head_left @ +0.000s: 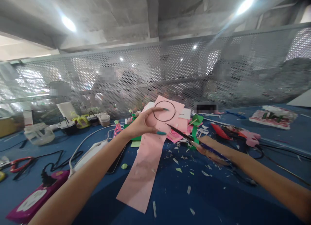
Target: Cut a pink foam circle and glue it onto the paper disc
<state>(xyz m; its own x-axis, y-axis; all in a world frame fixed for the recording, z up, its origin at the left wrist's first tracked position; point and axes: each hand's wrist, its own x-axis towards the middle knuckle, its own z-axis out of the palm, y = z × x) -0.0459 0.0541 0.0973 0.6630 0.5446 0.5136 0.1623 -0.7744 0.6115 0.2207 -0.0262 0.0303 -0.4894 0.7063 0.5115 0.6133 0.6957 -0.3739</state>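
My left hand [145,123] holds a sheet of pink paper [159,129] between thumb and fingers, raised above the table. A black circle outline is drawn on its upper part, and a long strip [141,176] of pink paper hangs below the hand. My right hand [210,150] is closed around a long, slim tool [181,132] with a dark pointed tip and a blue rear part; its exact kind I cannot make out. The tip points at the paper just below the circle; whether they touch, I cannot tell.
Paper scraps [189,189] litter the blue table. On the right lie a pink glue gun [250,136] and a flower-covered piece [273,117]. Cables, a purple power strip [39,197], a phone [116,162], jars [40,134] and white cups [66,110] are left. A perforated metal screen [155,73] stands behind.
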